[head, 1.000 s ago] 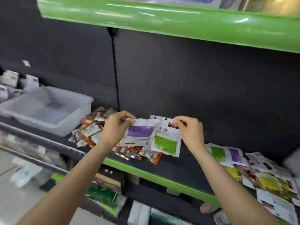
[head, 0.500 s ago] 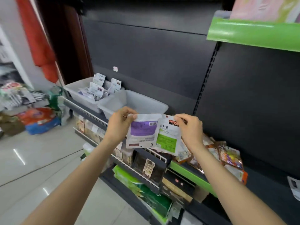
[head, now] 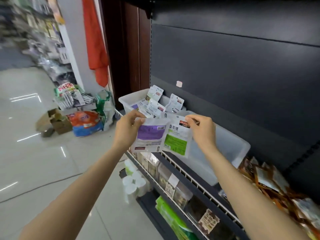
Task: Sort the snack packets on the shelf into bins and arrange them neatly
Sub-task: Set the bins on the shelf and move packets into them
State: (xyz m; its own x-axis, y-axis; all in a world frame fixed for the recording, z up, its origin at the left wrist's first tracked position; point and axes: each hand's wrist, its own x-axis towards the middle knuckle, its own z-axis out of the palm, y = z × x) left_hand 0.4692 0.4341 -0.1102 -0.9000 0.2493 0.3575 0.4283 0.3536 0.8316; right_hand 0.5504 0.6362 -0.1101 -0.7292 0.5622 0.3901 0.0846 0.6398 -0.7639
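My left hand (head: 127,129) pinches the top of a white packet with a purple panel (head: 149,136). My right hand (head: 203,130) pinches the top corner of a white packet with a green panel (head: 176,141). Both packets hang side by side in front of the shelf, over the near translucent bin (head: 230,146), which looks empty. Behind it a second white bin (head: 129,98) holds several similar white packets (head: 156,105), some standing upright. A heap of orange and brown snack packets (head: 266,177) lies on the shelf at the right.
A wire rail (head: 187,174) runs along the shelf front. Lower shelves hold dark and green packs (head: 173,220). White cups (head: 133,182) stand on the floor beside the unit. Boxes and bags (head: 83,122) are piled by a pillar at the left. The dark back panel (head: 233,75) rises behind.
My view has swung left along the shelf, from the loose packet piles to the two bins. Both hands still carry the purple and green packets, now over the near bin.
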